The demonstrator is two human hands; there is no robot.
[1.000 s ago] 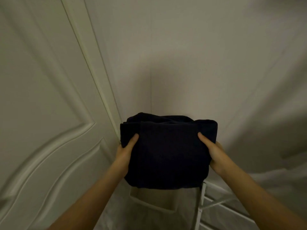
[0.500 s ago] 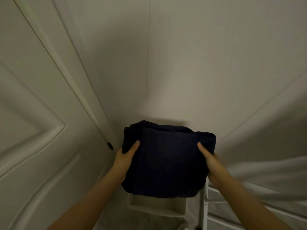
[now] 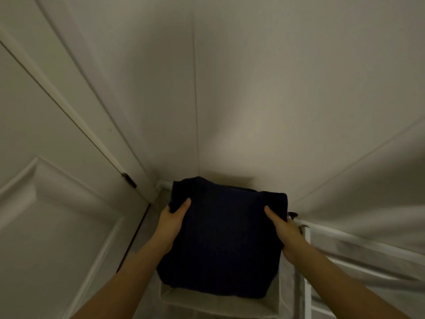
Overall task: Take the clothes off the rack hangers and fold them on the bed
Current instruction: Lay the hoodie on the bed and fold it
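Observation:
A folded dark navy garment [image 3: 225,238] is held out in front of me with both hands. My left hand [image 3: 171,223] grips its left edge, thumb on top of the cloth. My right hand [image 3: 284,229] grips its right edge the same way, thumb on top; the fingers of both hands are hidden under the fabric. The garment hangs just above a pale fabric bin [image 3: 220,303] whose near rim shows below it. No hangers and no bed are in view.
A white panelled door [image 3: 53,203] with a dark hinge [image 3: 129,180] stands at the left. Plain walls meet in a corner behind the garment. A white metal rack frame [image 3: 307,261] with pale fabric sides stands at the right.
The view has tilted down and the garment, still held by both hands, has sunk lower toward the fabric bin. The door hinge and rack frame have come further into view.

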